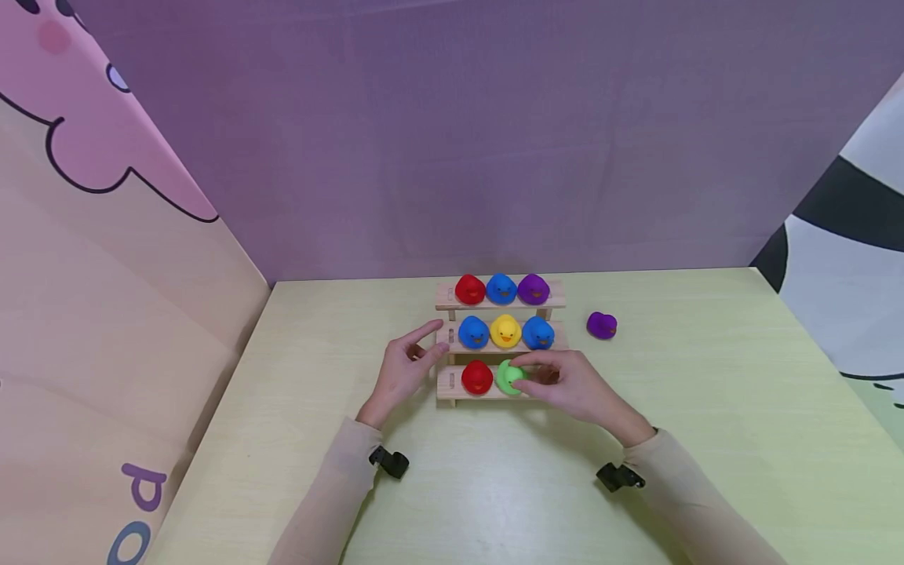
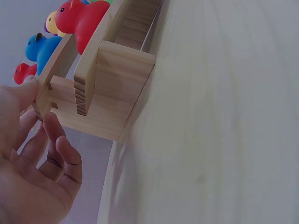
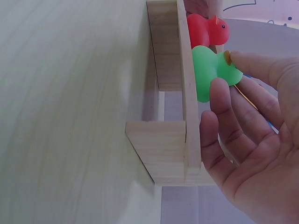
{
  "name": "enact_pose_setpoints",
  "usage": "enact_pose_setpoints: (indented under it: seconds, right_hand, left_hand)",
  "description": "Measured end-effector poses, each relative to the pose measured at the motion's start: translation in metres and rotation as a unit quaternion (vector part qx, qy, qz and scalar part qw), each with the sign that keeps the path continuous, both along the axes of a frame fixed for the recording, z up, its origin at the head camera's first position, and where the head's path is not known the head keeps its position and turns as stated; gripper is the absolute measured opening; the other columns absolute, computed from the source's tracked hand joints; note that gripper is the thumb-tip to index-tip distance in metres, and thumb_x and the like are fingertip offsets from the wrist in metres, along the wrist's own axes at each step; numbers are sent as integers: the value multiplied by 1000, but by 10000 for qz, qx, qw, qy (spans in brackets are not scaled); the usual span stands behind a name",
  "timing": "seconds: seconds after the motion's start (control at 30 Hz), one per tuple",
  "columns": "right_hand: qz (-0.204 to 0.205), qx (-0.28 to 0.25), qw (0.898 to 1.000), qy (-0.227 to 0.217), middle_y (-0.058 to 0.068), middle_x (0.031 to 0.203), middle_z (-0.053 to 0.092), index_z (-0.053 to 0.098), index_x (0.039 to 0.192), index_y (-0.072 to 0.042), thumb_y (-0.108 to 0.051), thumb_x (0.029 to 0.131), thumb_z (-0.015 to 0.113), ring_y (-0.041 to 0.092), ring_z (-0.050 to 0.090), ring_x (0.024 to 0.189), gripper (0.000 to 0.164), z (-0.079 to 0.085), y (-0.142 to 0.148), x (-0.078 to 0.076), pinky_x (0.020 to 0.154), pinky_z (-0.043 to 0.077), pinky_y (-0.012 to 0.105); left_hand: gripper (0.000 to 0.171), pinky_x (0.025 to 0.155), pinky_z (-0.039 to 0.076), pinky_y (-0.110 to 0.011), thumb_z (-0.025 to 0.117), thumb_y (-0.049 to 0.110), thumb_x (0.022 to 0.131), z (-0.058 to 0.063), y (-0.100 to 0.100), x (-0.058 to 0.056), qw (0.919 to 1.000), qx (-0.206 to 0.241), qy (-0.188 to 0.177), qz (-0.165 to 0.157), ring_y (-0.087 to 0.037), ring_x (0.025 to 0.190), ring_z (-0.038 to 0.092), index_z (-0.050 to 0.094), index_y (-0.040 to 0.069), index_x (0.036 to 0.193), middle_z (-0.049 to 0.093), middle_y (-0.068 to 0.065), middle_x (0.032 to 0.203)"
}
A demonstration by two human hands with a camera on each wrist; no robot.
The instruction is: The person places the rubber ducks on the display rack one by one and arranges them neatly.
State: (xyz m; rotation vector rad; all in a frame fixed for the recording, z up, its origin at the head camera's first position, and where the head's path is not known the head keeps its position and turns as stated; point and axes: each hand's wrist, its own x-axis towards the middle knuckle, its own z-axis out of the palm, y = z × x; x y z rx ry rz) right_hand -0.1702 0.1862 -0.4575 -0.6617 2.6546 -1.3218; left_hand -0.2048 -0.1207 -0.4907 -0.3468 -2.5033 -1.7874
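A three-step wooden rack [image 1: 445, 390] bears small toy ducks. My left hand [image 1: 402, 373] pinches the left end of its middle step, thumb and fingers round the board [image 2: 43, 100] in the left wrist view. With thumb and fingers my right hand [image 1: 572, 383] holds a green duck [image 3: 205, 70] on the lowest step. Beside it on that step is a red duck [image 1: 477, 378]. The middle step carries a blue duck [image 1: 473, 333], a yellow duck [image 1: 505, 332] and another blue duck [image 1: 538, 333].
On the top step stand a red duck [image 1: 469, 289], a blue duck [image 1: 501, 289] and a purple duck [image 1: 533, 289]. A loose purple duck [image 1: 602, 326] lies on the pale table [image 1: 339, 314], right of the rack. Behind the table rises a purple backdrop [image 1: 452, 157].
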Motion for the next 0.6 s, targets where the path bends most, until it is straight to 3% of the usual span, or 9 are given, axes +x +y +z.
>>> enact_pose_setpoints:
  seconds: [0.6]
  right_hand:
    - [-90, 38, 9999, 75, 0, 98, 76, 78, 125, -15, -24, 93, 84, 16, 65, 80, 34, 2, 0, 2, 68, 56, 25]
  left_hand:
    - [47, 56, 39, -22, 73, 25, 103, 0, 0, 0, 10000, 24, -27, 11, -20, 76, 53, 65, 15, 149, 70, -20, 110]
